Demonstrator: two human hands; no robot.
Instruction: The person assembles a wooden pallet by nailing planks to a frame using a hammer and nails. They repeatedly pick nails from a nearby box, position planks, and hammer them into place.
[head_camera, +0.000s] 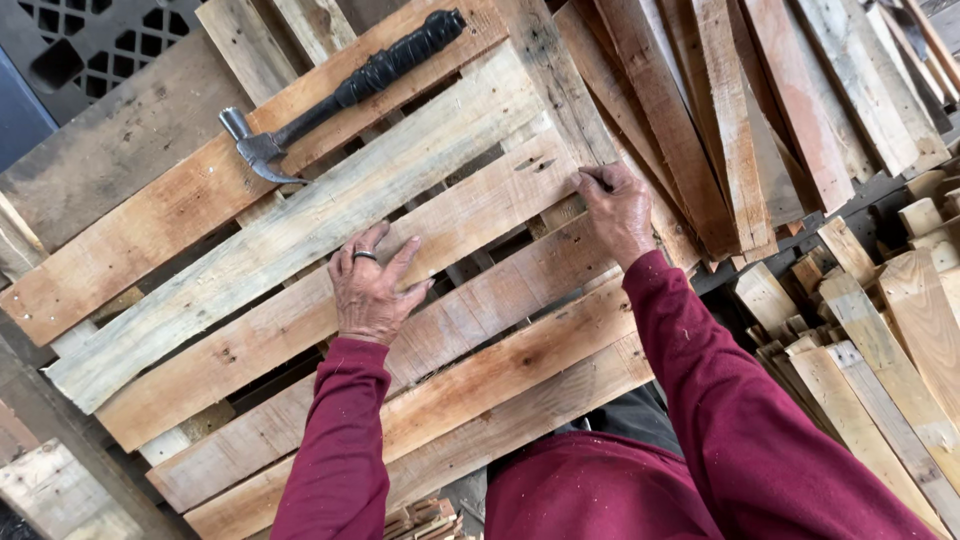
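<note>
Left hand (370, 290): flat, fingers spread, ring on one finger, pressing a pallet slat (330, 300); grips nothing. Right hand (618, 208): fingers curled at the slat's far end, pinching its edge; whether a nail is held cannot be told. Step, as judged: seating the slat on the pallet (480, 400). Hammer (330, 95): lying idle beyond the left hand; next move likely needs it fetched. Loose boards (760, 110): stacked past the right hand.

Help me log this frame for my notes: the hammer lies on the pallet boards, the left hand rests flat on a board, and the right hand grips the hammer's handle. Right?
Not quite. In the head view the right hand is at a board's end, away from the hammer, which lies untouched. The left hand does rest flat.
</note>
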